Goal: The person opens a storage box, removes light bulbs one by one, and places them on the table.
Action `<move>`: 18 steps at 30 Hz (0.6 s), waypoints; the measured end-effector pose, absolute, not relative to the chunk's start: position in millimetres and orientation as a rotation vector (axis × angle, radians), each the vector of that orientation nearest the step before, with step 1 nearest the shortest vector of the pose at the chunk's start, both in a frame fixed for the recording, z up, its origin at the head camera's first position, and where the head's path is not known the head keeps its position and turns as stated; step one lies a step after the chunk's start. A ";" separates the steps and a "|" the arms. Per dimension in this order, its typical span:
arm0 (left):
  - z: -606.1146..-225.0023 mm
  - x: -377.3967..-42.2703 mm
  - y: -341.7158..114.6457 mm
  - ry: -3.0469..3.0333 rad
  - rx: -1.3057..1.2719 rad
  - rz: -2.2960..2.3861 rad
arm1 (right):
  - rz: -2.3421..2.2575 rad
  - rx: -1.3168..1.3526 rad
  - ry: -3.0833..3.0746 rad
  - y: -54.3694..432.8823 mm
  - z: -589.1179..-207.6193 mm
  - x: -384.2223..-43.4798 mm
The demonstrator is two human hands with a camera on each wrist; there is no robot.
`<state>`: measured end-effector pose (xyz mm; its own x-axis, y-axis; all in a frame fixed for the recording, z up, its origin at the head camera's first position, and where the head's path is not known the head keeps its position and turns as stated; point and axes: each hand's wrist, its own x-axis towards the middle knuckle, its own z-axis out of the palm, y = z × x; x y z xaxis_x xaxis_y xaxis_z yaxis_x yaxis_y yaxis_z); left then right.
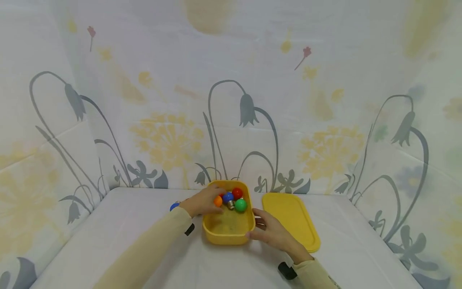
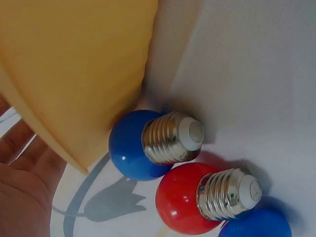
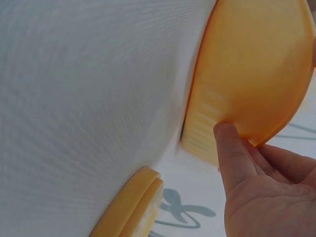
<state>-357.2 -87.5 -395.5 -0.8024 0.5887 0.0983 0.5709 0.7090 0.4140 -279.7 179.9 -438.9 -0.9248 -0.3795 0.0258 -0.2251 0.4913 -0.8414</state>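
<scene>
A yellow plastic box (image 1: 231, 240) stands between my two hands, with colored light bulbs at its far end. Inside are a blue bulb (image 1: 228, 197), a red bulb (image 1: 237, 193), a green bulb (image 1: 240, 205) and an orange bulb (image 1: 218, 201). My left hand (image 1: 205, 200) reaches over the left rim, fingers spread loosely above the box floor beside the orange bulb. Outside the left wall lie a blue bulb (image 2: 132, 145), a red bulb (image 2: 185, 200) and another blue bulb (image 2: 259, 226). My right hand (image 1: 272, 231) touches the box's right side with extended fingers (image 3: 234, 155).
A yellow lid (image 1: 292, 218) lies flat on the white-covered table (image 1: 144, 202) to the right of the box. Behind, a flower-printed cloth (image 1: 231, 60) hangs at the table's far edge and along the sides.
</scene>
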 end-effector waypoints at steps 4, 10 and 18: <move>-398.6 -360.0 -84.0 2.869 0.975 0.615 | -1.411 -0.517 2.573 179.8 -438.5 -278.6; -402.0 -365.1 -82.3 2.890 0.965 0.483 | -1.418 -0.512 2.576 178.6 -438.9 -278.6; -401.7 -367.8 -77.5 2.881 0.965 0.444 | -1.391 -0.532 2.602 179.6 -439.0 -279.4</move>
